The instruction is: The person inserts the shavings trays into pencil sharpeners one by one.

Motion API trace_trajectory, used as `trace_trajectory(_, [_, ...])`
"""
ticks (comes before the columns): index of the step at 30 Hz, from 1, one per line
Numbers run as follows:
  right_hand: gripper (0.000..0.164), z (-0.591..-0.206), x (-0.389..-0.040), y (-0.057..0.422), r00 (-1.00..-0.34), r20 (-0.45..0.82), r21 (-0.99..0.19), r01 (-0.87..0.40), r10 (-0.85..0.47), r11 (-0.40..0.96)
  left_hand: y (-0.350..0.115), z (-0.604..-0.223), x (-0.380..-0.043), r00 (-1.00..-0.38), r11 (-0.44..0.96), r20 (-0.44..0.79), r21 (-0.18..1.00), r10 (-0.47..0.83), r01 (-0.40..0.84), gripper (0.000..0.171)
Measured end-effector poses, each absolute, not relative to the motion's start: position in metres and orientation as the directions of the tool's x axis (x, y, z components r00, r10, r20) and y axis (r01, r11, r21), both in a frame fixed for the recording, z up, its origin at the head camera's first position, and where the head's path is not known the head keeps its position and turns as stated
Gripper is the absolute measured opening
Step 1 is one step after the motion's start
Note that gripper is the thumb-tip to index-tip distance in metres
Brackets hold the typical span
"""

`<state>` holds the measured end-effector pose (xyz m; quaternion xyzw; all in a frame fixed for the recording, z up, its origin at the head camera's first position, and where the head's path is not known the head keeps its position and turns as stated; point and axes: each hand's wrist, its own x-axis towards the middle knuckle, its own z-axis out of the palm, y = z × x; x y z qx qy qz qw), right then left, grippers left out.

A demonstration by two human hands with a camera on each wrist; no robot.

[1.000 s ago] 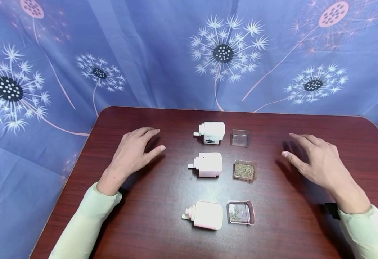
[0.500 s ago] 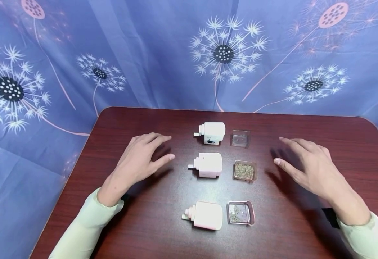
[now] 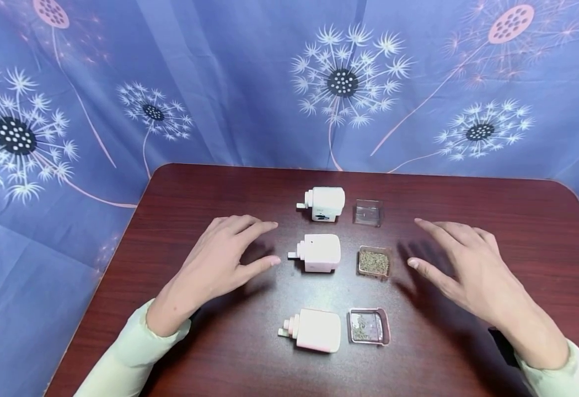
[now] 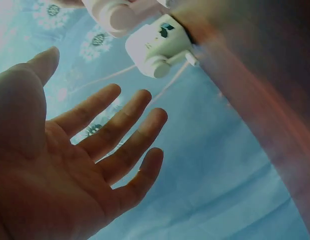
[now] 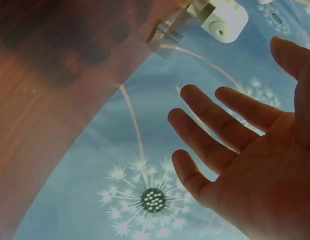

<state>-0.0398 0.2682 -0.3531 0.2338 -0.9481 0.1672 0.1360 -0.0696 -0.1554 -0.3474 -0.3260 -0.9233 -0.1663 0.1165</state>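
Three small crank pencil sharpeners lie in a column at mid-table: a white one [image 3: 327, 202] at the back, a pale pink one [image 3: 322, 252] in the middle, another pale pink one [image 3: 319, 330] in front. Their cranks point left. Right of each lies a clear tray: the back tray [image 3: 368, 213] looks bare, the middle tray [image 3: 374, 262] is full of shavings, the front tray [image 3: 369, 326] has a few. My left hand [image 3: 220, 259], fingers spread, is just left of the middle sharpener, holding nothing. My right hand [image 3: 473, 270], also spread and holding nothing, is right of the middle tray.
The dark red-brown wooden table [image 3: 210, 353] has rounded back corners. Behind it and along its left side hangs a blue cloth [image 3: 250, 82] printed with dandelions. Black bands show at both wrists under pale green sleeves.
Both hands have moved inward and a little nearer the front, the left one rightward and the right one leftward. Sharpeners and trays have stayed in place.
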Motion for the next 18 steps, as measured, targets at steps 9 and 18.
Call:
trace_trajectory(9, [0.072,-0.349,-0.028,0.253,-0.816,0.354,-0.245,-0.553,-0.457,0.796,-0.148,-0.342,-0.054,-0.727,0.691,0.327,0.241,0.603,0.681,0.059])
trace_trajectory(18, [0.076,-0.348,-0.017,0.241,-0.804,0.326,-0.263,-0.582,-0.497,0.769,-0.14,-0.34,-0.042,-0.69,0.641,0.292,0.256,0.662,0.724,0.06])
